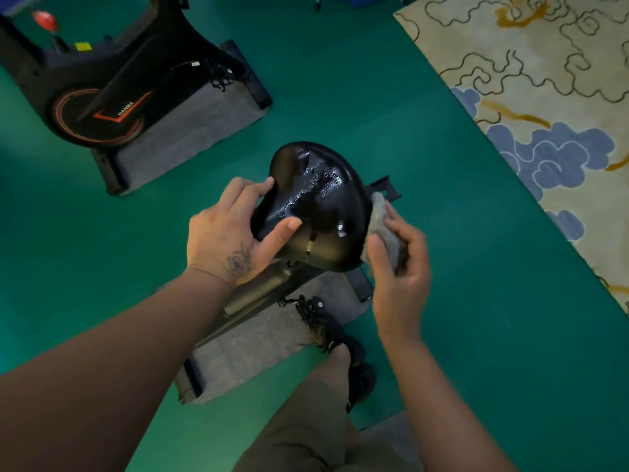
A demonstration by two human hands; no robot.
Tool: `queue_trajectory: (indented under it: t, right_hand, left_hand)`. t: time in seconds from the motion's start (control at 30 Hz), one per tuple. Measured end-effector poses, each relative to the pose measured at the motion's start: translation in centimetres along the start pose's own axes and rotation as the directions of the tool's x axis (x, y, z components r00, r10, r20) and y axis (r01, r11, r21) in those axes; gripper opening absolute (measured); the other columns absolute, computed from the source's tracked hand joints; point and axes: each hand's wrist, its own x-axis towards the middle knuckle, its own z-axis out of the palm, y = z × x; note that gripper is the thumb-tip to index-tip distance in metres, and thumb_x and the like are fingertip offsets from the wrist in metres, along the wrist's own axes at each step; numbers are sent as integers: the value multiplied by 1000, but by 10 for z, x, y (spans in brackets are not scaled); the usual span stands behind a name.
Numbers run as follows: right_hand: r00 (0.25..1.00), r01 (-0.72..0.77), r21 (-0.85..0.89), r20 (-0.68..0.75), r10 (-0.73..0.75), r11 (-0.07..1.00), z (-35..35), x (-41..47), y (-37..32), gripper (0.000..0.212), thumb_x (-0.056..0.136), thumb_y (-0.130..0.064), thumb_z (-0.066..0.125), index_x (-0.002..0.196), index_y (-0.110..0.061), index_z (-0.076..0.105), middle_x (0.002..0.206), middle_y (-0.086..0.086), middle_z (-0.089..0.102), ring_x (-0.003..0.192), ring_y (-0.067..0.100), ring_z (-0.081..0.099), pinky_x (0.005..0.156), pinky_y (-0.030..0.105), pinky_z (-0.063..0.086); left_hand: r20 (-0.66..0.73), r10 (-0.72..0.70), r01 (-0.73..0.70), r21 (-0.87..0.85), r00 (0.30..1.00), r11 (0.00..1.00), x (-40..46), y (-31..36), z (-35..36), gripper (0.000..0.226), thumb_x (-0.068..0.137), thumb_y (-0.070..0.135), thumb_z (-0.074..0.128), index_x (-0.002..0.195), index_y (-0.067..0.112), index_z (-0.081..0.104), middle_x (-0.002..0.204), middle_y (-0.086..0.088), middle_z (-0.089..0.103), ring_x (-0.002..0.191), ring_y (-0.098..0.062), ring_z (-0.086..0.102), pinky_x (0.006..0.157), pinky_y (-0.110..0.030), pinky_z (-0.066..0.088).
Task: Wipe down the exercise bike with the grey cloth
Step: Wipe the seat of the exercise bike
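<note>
Head view: second bike [112, 93], patterned rug [531, 80] nearby.

- Green floor [391, 97] across most of the view.
- Cream rug [531, 63] top right w/ dark swirl lines, blue cloud shapes, some gold strokes; its edge runs diagonally.
- 2nd bike [112, 80] top left: black frame, red-ringed flywheel, "HANMA" lettering, red knob [44, 19], yellow label [82, 46].
- Grey mat [190, 124] under that bike.
- Another grey mat [252, 349] lower centre.
- Olive trouser leg [306, 424] and black shoe [360, 379] at bottom.
</note>
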Motion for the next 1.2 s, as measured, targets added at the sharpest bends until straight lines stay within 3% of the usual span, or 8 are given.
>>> queue_trajectory:
  t: [0.13, 0.37, 0.5, 0.67, 0.73, 0.87, 1.0, 1.2]
  right_hand:
    - [997, 66, -48, -46, -68, 997, 7, -41, 19, 31, 98, -3, 66, 128, -8, 58, 157, 11, 50, 147, 21, 49, 118, 40, 42]
    - [996, 85, -49, 16, -85, 995, 10, 18, 0, 25, 101, 1, 64, 126, -1, 63, 145, 8, 63, 138, 16, 58, 113, 31, 46]
    - [992, 123, -103, 33, -120, 987, 10, 14, -6, 24, 101, 0, 64, 125, 0, 62, 148, 8, 61, 139, 15, 56, 112, 30, 46]
    - [974, 224, -201, 26, -223, 954, 16, -43, 7, 27, 95, 10, 67, 120, 6, 58, 159, 18, 46, 151, 33, 43, 118, 55, 43]
    - [967, 250, -258, 25, -252, 933, 21, -51, 8, 27, 95, 8, 68, 121, 6, 59, 159, 20, 45, 152, 34, 41, 117, 57, 44]
    - [952, 299, -361, 47, -303, 883, 25, -25, -7, 23, 98, 2, 69, 120, 6, 66, 155, 16, 53, 149, 29, 47, 117, 51, 45]
    - [958, 287, -417, 117, -262, 862, 28, 10, -32, 24, 99, -8, 71, 122, -6, 69, 150, 2, 60, 144, 14, 51, 118, 40, 45]
    - [965, 236, -498, 22, -260, 835, 29, -16, -33, 25, 100, -13, 71, 124, -10, 68, 155, -3, 55, 145, 10, 50, 118, 29, 44]
  left_hand:
    - [14, -15, 15, -8, 1000, 1000, 0, 1, 0, 92, 95, 89, 26, 143, 20, 63, 123, 2, 63, 89, -28, 71, 65, -45, 58]
    - [28, -27, 28, -6, 999, 1000, 0, 0, 0, 88, 97, 87, 25, 143, 21, 62, 125, 3, 62, 93, -27, 70, 70, -47, 59]
    - [42, -34, 35, -19, 999, 999, 0, -1, 1, 88, 97, 87, 25, 144, 22, 61, 127, 3, 62, 95, -28, 70, 74, -51, 59]
    - [43, -44, 46, -36, 998, 998, 0, 0, 0, 90, 96, 88, 23, 142, 21, 62, 126, 3, 63, 93, -27, 70, 72, -41, 54]
    - [59, -55, 57, -37, 997, 998, 0, 1, -2, 92, 95, 89, 21, 143, 22, 62, 126, 3, 62, 91, -27, 70, 70, -40, 53]
    - [99, -67, 71, -38, 993, 997, 1, 2, -4, 95, 93, 91, 17, 144, 23, 60, 126, 2, 62, 92, -26, 71, 70, -42, 55]
    - [138, -73, 77, -29, 988, 997, 2, 3, -7, 99, 92, 92, 12, 146, 23, 58, 128, 2, 60, 91, -27, 69, 69, -41, 54]
    - [170, -57, 70, -67, 984, 995, 3, 3, -12, 108, 86, 96, 8, 147, 23, 58, 128, 3, 57, 92, -27, 67, 72, -40, 49]
